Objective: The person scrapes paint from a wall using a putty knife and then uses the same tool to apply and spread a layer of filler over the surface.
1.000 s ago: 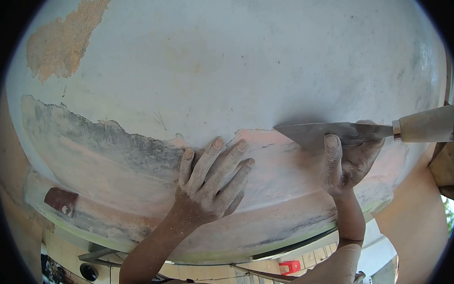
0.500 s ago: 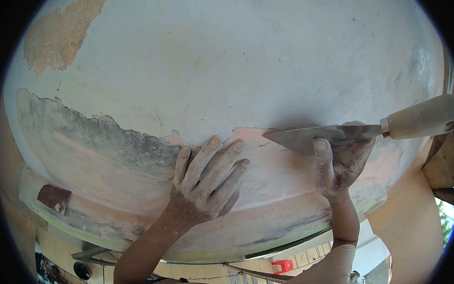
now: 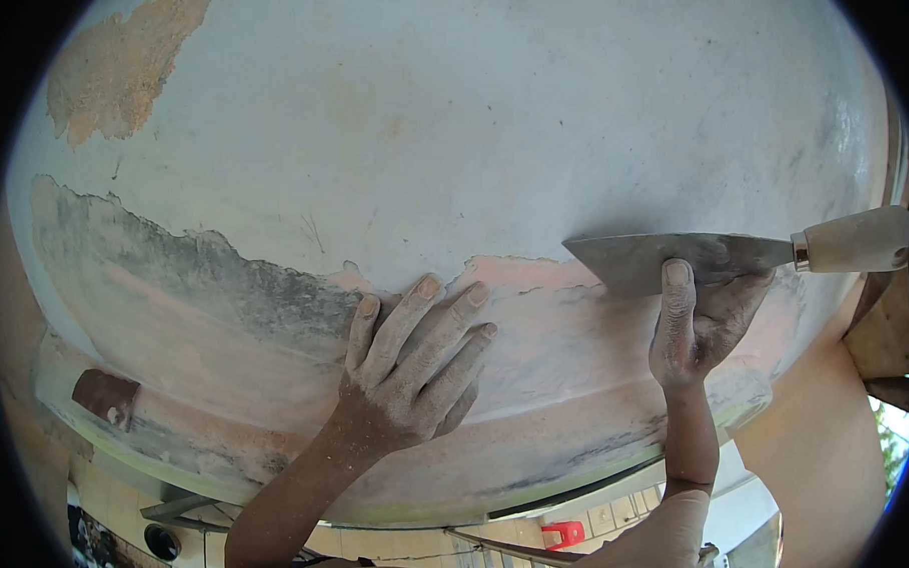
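A large curved surface with flaking white paint fills the head view. My left hand, dusty and with fingers spread, lies against it, fingertips at the ragged paint edge. In my right hand is a putty knife, gripped by its blade, the thumb on the near face and the other fingers behind it. Its handle points right, and the blade's wide end lies over the peeled pinkish strip. Dust coats both hands.
A dark reddish-brown piece of sandpaper rests on the ledge at lower left. Bare tan patches show at upper left. Below are a tiled floor, a metal bar and a red stool.
My right hand and the putty knife have moved to the right and slightly up, uncovering more of the pinkish strip. My left hand has stayed nearly in place.
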